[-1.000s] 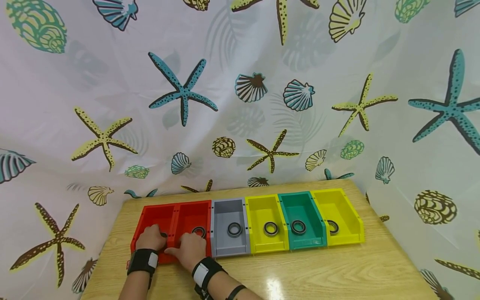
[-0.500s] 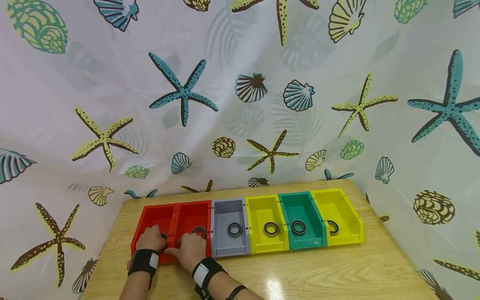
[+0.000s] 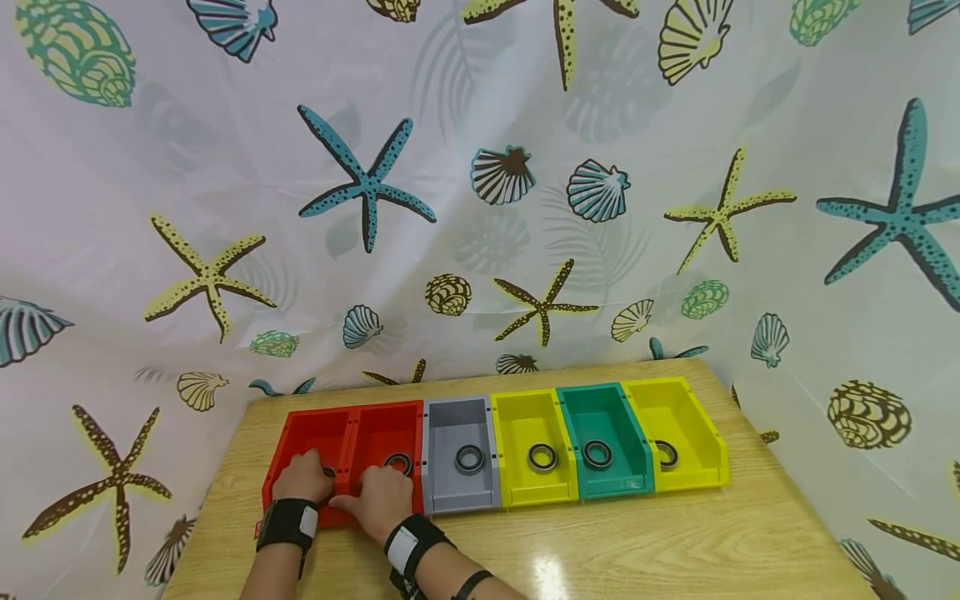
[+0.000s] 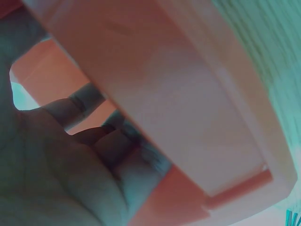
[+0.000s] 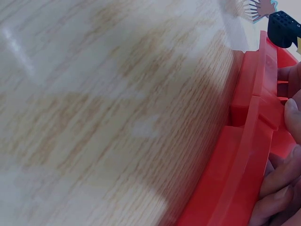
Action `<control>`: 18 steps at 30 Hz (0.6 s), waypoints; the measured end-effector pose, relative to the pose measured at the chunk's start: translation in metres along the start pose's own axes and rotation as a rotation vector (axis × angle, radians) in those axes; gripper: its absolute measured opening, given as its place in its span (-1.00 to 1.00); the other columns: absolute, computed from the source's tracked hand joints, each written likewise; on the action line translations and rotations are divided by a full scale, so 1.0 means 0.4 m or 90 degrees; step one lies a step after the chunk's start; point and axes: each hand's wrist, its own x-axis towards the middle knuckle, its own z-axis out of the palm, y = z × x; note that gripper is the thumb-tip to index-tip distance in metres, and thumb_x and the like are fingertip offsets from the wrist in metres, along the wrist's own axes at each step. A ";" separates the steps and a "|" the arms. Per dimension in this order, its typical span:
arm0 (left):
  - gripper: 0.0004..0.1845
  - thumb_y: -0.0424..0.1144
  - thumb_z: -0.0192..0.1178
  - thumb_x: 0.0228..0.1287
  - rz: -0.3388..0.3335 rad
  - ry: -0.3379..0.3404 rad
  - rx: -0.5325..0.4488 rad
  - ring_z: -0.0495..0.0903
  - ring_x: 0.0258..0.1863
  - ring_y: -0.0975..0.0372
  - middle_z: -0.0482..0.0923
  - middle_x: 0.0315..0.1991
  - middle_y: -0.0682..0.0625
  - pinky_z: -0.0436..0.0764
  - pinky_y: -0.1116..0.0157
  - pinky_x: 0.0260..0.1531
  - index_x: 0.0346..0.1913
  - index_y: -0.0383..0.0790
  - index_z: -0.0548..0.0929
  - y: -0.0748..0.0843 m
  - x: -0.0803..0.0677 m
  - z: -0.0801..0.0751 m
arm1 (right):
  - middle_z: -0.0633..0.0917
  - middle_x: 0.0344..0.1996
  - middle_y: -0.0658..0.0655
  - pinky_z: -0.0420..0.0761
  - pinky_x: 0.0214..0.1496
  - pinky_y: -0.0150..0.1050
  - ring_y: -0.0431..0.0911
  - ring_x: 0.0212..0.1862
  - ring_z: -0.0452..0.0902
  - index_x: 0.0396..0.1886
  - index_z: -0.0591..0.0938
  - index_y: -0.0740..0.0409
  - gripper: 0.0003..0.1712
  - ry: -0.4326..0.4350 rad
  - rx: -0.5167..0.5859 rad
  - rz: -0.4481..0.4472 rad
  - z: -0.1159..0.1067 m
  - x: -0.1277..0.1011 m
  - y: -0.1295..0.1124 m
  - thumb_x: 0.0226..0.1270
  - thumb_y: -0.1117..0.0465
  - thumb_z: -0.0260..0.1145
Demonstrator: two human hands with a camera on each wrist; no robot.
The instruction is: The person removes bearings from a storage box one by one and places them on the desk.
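Observation:
In the head view my left hand (image 3: 302, 477) reaches into the leftmost red bin (image 3: 318, 427). A dark ball bearing (image 3: 327, 473) shows partly beside its fingers. The left wrist view has those fingers (image 4: 77, 106) slightly bent behind the bin's front wall (image 4: 164, 99), their tips hidden. My right hand (image 3: 382, 500) lies over the front of the second red bin (image 3: 386, 425), thumb stretched toward the divider. Behind that hand sits another bearing (image 3: 397, 455). Loosely bent fingers (image 5: 275, 181) of the right hand dip inside the bin in the right wrist view.
The row continues right with a grey bin (image 3: 456, 417), a yellow bin (image 3: 525, 408), a green bin (image 3: 596, 412) and another yellow bin (image 3: 667, 412), each with one bearing. All stand on a wooden table (image 3: 637, 542) before a shell-patterned curtain (image 3: 450, 250).

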 end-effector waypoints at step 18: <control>-0.82 -0.26 0.15 0.12 0.008 0.040 -0.017 0.37 -0.64 0.07 0.31 -0.64 -0.09 0.29 0.21 -0.67 -0.47 -0.33 0.46 0.012 -0.015 -0.031 | 0.19 -0.94 -0.11 0.20 -0.68 -0.32 -0.21 -0.77 0.20 -0.93 0.38 -0.06 -0.30 -0.008 0.004 -0.004 -0.010 -0.003 0.001 -0.10 -0.47 0.35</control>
